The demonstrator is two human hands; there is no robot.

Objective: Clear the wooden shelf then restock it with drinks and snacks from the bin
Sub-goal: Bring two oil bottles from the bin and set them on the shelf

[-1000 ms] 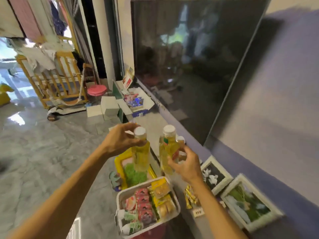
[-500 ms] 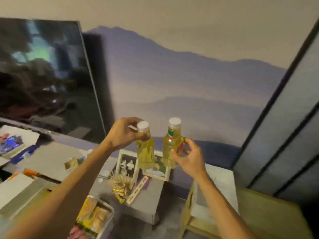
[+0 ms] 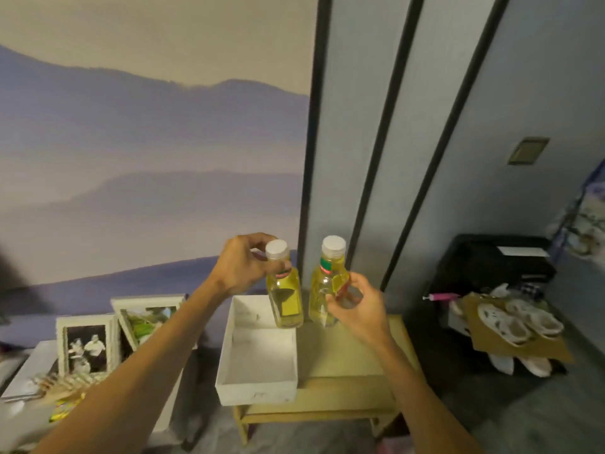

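I hold two yellow drink bottles with white caps upright, side by side, above the wooden shelf [image 3: 343, 362]. My left hand [image 3: 242, 267] grips the left bottle [image 3: 284, 296] by its neck. My right hand [image 3: 357, 306] holds the right bottle [image 3: 325, 290] around its lower body. A white open box [image 3: 258, 385] with nothing in it lies on the left half of the shelf top. The snack bin is out of view.
Two white picture frames [image 3: 86, 345] lean on a low grey cabinet at the left, with dried stalks and yellow wrappers in front. A black crate [image 3: 491, 267] and a cardboard sheet with round white pieces [image 3: 514, 326] sit at the right. The wall stands close behind.
My view has swung right, from the TV and snack bin to the wooden shelf. Both hands carried the bottles along and now hold them over the shelf top.
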